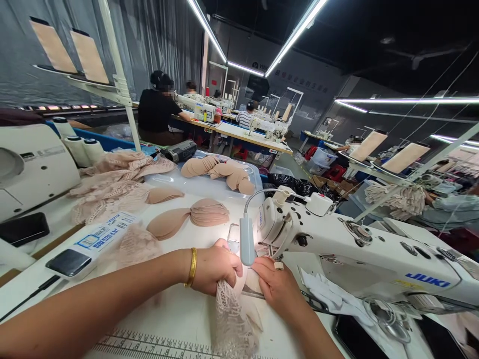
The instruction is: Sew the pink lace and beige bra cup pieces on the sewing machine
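Along the far left stand two tall thread cones (90, 57) and, below them, three white spools (77, 150); one black phone (24, 229) lies nearer. Next comes a heap of beige lace (112, 182), then one dark-screened device (68, 262) resting on blue-printed packaging (107, 233). A ruler (149, 345) crosses the front, its 10 legible. Beige fabric cups (209, 212) lie on the table in overlapping stacks, too many hidden to count. The left hand (213, 267), wearing one gold bracelet (192, 267), pinches a lace piece (232, 314) that trails down over the ruler. One grey lamp (247, 244) blocks the spot between both hands. The right hand (277, 286), with one ring (279, 266), extends its fingers over the fabric; I cannot tell whether they pinch it. One sewing machine (337, 244) reads "JUKI" in blue. Two more cones (368, 145) stand beyond, and two black phones (357, 339) lie lower right.
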`<state>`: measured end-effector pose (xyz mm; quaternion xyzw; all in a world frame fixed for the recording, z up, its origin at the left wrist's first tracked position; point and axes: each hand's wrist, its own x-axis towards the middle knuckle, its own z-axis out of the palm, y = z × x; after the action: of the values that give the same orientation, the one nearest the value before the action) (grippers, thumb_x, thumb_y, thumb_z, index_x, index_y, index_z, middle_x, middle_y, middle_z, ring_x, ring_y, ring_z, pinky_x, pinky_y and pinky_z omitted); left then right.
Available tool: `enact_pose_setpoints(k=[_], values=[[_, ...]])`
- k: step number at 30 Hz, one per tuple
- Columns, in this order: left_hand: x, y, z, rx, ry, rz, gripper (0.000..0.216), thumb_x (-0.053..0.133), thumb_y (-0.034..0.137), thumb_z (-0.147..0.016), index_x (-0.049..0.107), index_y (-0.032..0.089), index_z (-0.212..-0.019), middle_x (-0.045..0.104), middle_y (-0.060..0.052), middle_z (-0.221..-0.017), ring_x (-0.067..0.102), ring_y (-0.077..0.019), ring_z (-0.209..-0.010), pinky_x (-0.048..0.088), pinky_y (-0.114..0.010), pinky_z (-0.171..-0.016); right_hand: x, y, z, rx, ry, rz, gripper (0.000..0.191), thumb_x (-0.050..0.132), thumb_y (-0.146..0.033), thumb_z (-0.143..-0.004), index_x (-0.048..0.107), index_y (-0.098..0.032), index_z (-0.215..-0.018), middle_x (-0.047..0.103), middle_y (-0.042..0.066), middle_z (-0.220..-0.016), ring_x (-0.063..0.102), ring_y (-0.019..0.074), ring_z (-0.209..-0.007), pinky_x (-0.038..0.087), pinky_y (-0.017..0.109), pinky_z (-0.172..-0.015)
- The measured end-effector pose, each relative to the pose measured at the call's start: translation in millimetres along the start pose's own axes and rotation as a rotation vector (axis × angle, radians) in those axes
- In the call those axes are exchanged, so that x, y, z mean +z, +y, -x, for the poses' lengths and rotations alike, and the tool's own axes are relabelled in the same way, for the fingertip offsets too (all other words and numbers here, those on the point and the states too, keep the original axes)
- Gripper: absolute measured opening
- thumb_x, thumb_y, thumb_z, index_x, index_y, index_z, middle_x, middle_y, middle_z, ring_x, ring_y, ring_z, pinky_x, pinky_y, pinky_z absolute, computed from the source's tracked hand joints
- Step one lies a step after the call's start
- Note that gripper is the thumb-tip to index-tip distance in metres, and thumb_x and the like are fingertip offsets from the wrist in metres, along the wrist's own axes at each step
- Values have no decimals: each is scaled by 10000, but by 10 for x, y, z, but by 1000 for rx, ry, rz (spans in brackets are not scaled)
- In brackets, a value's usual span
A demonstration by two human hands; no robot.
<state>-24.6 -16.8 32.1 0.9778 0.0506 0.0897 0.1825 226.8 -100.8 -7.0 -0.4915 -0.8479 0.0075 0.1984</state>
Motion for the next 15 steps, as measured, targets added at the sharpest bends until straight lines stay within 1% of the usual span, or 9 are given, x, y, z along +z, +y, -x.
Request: enact_pose_setpoints(k=[6,10,13,15], values=[[31,-114,-3,-13,65,2,185,722,141,-798,632,189,-643,746,-1,-1084,658,-190,-980,324,-386,-942,19,-3,11,-15,13,-52,444,435,-20,-856,676,-281,-1123,703,44,-1087,633,220,-957,518,327,-850],[30,-156,-20,-24,67,-50,183,707,135,-797,612,183,-648,747,5,-1086,647,-178,-896,319,-401,-930,7,-34,8,-69,35,-102,409,427,-16,-897,656,-260,-1131,679,48,-979,607,208,-906,486,304,-785],[53,-147,-22,33,93,-98,162,689,90,-766,599,184,-670,756,35,-1043,650,-163,-877,319,-395,-926,-63,-105,-3,-130,-3,-140,324,440,-43,-944,658,-249,-1067,658,35,-910,564,192,-849,445,288,-731],[75,-126,-19,28,122,-192,151,708,94,-735,621,213,-699,755,60,-968,647,-150,-864,332,-376,-925,-129,-174,-13,-174,-53,-167,273,450,-64,-956,653,-243,-992,667,30,-948,550,192,-872,430,296,-733]])
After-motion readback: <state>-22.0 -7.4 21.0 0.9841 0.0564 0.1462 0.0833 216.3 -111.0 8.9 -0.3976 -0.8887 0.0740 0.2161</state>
